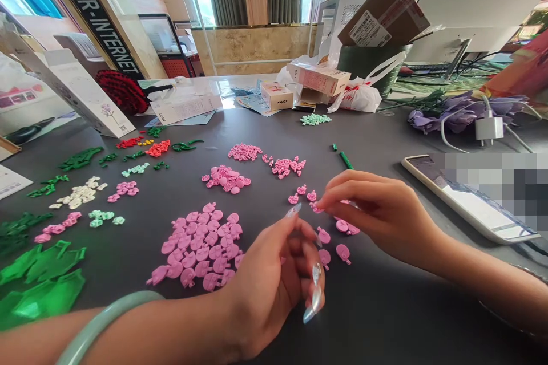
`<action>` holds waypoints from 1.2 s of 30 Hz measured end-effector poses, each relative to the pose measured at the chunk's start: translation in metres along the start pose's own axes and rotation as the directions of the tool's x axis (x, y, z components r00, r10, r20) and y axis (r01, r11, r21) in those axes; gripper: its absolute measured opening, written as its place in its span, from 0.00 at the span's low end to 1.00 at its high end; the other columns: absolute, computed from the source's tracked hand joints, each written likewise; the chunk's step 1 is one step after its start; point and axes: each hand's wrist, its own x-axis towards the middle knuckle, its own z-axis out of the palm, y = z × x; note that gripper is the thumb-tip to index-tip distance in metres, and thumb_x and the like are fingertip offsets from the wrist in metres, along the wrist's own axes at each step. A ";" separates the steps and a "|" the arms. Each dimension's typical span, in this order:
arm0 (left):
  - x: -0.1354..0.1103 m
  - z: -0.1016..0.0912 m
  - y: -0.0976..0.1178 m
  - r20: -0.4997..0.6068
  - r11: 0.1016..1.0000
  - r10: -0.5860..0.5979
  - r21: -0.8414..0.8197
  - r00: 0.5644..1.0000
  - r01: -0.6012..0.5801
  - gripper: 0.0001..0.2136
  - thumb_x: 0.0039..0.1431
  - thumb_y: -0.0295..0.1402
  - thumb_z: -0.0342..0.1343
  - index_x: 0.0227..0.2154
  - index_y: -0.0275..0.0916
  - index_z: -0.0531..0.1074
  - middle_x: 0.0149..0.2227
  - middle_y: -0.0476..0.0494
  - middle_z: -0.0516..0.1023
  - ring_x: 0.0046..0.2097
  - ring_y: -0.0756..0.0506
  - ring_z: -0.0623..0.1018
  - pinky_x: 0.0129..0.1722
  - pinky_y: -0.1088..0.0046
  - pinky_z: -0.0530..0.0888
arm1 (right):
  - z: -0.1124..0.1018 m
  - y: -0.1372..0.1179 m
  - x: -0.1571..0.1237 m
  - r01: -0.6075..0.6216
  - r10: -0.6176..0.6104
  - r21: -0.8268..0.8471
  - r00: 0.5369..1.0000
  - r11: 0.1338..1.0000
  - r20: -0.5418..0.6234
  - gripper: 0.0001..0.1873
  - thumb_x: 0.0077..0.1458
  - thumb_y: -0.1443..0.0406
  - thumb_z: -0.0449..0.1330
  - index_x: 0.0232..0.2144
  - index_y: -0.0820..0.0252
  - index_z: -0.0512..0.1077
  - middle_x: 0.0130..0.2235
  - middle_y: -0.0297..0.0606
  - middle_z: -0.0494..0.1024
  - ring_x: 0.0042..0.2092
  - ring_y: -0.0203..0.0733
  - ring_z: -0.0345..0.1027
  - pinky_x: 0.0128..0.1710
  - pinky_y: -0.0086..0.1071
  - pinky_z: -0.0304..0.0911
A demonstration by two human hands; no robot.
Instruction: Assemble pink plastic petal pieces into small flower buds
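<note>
The left hand [278, 279] is at the near middle of the tabletop [428, 302], loosely curled, its thumb and fingertips apart, with a green bangle [113, 316] on the wrist. The right hand [326, 208] reaches in from the right, its thumb and finger tips drawn close at a small pink piece [315, 207]; whether they are clamped on it cannot be told. More small pink pieces [301, 189] lie just beyond the fingertips, and several rounded pink pieces [343, 252] lie below and beside the right hand. Left of the left hand spreads a large group of flat pink pieces [199, 245], with three smaller pink heaps [229, 178] farther off. A green stick [346, 160] lies beyond the right hand, and a phone [466, 199] to its right. On the left are white pieces [79, 196] and, nearer, large green leaf pieces [49, 293]. Pale green pieces [315, 120] sit at the far middle, before some boxes [276, 96].
</note>
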 end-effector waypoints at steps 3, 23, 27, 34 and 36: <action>0.000 0.003 0.000 -0.001 1.000 -0.002 0.020 1.000 0.002 0.21 0.67 0.42 0.35 0.26 0.37 0.65 0.17 0.51 0.64 0.15 0.54 0.63 0.16 0.81 0.63 | 0.000 -0.002 -0.002 0.035 -0.036 0.034 0.998 0.999 0.045 0.11 0.60 0.66 0.54 0.31 0.56 0.76 0.32 0.37 0.75 0.33 0.34 0.69 0.32 0.25 0.66; -0.001 0.006 0.003 -0.035 0.990 -0.047 0.130 0.998 0.051 0.18 0.65 0.35 0.40 0.18 0.38 0.56 0.10 0.56 0.54 0.10 0.57 0.49 0.10 0.85 0.51 | 0.008 -0.006 -0.004 -0.049 0.004 0.301 0.989 0.952 0.146 0.07 0.58 0.71 0.57 0.30 0.60 0.74 0.32 0.34 0.75 0.33 0.30 0.70 0.33 0.21 0.66; 0.000 0.005 0.001 -0.061 0.993 0.001 0.118 0.998 0.006 0.17 0.64 0.36 0.42 0.18 0.38 0.56 0.10 0.56 0.54 0.10 0.57 0.51 0.10 0.86 0.52 | 0.009 -0.006 -0.004 -0.226 0.195 0.368 0.973 0.902 0.121 0.07 0.55 0.65 0.60 0.27 0.61 0.74 0.30 0.37 0.76 0.31 0.34 0.70 0.30 0.24 0.68; 0.000 0.004 0.002 -0.129 0.983 0.083 0.176 0.988 -0.060 0.16 0.60 0.34 0.47 0.17 0.38 0.56 0.11 0.57 0.55 0.10 0.57 0.54 0.09 0.85 0.55 | 0.010 -0.005 -0.003 -0.365 0.351 0.545 0.927 0.755 0.134 0.03 0.50 0.66 0.64 0.27 0.60 0.76 0.31 0.37 0.77 0.31 0.34 0.71 0.30 0.24 0.69; 0.000 0.002 0.002 -0.128 0.967 0.130 0.237 0.983 -0.097 0.17 0.60 0.35 0.48 0.17 0.38 0.56 0.12 0.57 0.56 0.11 0.57 0.56 0.10 0.85 0.57 | 0.010 -0.006 -0.003 -0.402 0.381 0.571 0.910 0.716 0.163 0.04 0.48 0.65 0.66 0.28 0.61 0.76 0.31 0.37 0.76 0.31 0.34 0.71 0.29 0.24 0.70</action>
